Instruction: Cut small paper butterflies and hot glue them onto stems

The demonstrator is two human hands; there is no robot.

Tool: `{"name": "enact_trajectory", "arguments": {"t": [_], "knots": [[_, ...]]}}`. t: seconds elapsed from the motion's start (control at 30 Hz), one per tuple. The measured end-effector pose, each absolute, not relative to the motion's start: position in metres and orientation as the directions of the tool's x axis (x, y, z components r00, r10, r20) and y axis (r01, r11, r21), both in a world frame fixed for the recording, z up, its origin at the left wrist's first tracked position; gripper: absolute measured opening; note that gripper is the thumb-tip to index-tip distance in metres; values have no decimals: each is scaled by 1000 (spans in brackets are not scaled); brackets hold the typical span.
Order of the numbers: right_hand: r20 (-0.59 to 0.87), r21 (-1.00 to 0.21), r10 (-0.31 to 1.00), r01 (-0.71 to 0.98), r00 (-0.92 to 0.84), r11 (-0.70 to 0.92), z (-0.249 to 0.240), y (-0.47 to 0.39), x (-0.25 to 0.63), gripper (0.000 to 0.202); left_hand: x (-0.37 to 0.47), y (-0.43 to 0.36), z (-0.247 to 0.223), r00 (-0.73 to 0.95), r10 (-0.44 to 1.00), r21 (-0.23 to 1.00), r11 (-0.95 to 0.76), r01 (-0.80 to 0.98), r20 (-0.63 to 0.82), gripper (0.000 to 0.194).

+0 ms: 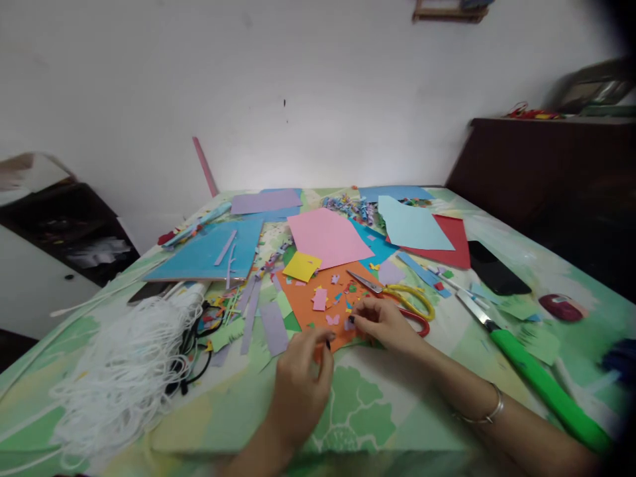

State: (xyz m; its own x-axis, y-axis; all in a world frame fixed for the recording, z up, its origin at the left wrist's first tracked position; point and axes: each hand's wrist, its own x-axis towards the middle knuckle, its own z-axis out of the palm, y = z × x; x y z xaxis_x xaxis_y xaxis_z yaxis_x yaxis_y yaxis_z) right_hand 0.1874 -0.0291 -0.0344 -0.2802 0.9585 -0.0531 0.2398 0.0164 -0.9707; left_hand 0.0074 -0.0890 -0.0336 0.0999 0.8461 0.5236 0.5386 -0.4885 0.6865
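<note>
My left hand is at the lower edge of an orange paper sheet, thumb and forefinger curled together. Whatever may be between those fingertips is too small to make out. Over the sheet's right side, my right hand has its fingers pinched beside a small purple scrap; I cannot tell whether they grip it. A pink butterfly cutout lies between the hands, below a pink paper rectangle. Scissors with yellow and red handles rest partly open beyond my right hand. A yellow paper square lies at the sheet's top.
White string is heaped at left, beside black loops. A green-handled cutter, a black phone and a dark red mouse lie right. Farther back are pink, light blue and red paper, plus a blue pad.
</note>
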Motion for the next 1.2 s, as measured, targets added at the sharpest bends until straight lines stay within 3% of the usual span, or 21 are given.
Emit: {"name": "enact_trajectory", "arguments": {"t": [0.03,0.1,0.3,0.43,0.57,0.73,0.97,1.2], "knots": [[-80,-963,950,271,-301,5,-35,-30,184,8,6,-98,-38,169,749,534,-593,602,641,18],[-120,-942,932,336,-342,2,-36,-31,176,8,6,-114,-47,269,641,328,-654,681,719,25],[-148,-898,922,440,-357,26,-38,-27,157,5,19,-127,-59,361,751,161,-521,838,552,44],[-167,-881,934,474,-317,3,-39,-28,155,3,18,-126,-60,334,858,156,-419,894,391,64],[-166,-909,945,416,-280,-36,-41,-28,161,7,15,-125,-59,360,878,163,-424,891,316,68],[31,-832,984,541,-174,122,-40,-17,171,13,13,-124,-56,379,892,185,-427,885,247,70],[32,-630,937,721,-348,290,-30,-6,161,19,14,-126,-55,348,908,200,-395,897,232,70],[-41,-683,923,685,-383,254,-24,-3,157,11,12,-126,-53,321,919,222,-371,902,229,70]]}}
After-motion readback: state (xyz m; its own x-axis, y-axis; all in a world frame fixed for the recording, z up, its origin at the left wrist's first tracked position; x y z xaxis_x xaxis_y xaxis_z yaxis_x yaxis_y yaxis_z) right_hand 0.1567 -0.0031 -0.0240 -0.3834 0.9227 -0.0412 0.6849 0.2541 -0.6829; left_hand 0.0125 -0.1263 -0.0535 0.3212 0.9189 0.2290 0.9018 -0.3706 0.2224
